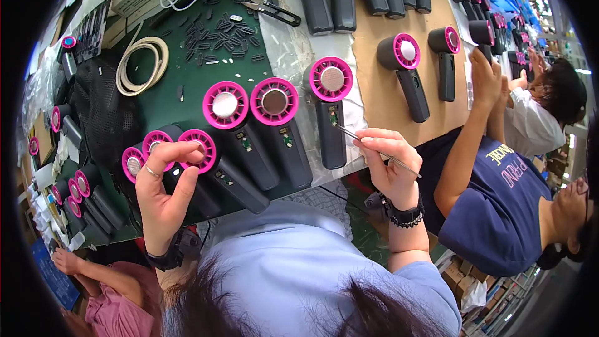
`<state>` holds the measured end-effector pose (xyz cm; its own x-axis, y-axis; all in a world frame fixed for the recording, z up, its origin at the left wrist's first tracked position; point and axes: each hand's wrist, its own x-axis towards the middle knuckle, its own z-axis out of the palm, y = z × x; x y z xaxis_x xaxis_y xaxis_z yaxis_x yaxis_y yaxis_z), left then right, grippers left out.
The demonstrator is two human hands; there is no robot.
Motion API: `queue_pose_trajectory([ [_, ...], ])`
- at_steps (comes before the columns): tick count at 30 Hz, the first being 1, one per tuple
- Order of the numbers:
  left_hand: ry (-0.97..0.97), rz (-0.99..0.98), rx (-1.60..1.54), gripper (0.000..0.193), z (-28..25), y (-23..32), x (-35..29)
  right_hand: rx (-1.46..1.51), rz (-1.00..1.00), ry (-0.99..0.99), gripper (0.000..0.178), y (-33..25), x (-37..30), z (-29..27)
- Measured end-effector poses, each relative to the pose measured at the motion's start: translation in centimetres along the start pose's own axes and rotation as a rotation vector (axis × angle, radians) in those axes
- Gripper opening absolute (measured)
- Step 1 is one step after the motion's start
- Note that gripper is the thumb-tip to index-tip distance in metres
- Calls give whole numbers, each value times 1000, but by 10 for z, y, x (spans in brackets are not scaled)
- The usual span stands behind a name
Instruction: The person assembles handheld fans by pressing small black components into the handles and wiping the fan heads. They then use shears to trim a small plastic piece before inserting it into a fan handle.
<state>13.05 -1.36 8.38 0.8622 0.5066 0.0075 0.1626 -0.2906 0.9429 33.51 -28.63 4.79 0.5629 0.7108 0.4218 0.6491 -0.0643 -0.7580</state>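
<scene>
My right hand (393, 159) pinches a pair of metal tweezers (399, 165). Their tips are at the small green circuit board (334, 117) in an opening in the handle of a dark grey handheld fan (331, 143) with a pink ring. Whether they touch the board I cannot tell. My left hand (165, 193) is raised with thumb and fingers curved apart, its fingertips over the pink ring of another fan (234, 181). Two more fans, one with a silver disc (254, 150) and one with a brown disc (287, 150), lie between my hands, boards exposed.
Small black oval pieces (221, 40) are heaped on the green mat (168, 31), near scissors (271, 9) and a coil of cream tape (128, 68). More fans (315, 6) line the far edge and brown cardboard (374, 75). A co-worker in navy (499, 200) sits at right, another in pink (121, 306) lower left.
</scene>
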Motion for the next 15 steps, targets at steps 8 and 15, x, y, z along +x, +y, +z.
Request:
queue_pose_trajectory([
  [8, 156, 11, 133, 21, -31, 1, 6, 163, 37, 131, 8, -9, 3, 0],
  [15, -82, 168, 668, 16, -89, -3, 57, 459, -57, 95, 14, -43, 62, 36],
])
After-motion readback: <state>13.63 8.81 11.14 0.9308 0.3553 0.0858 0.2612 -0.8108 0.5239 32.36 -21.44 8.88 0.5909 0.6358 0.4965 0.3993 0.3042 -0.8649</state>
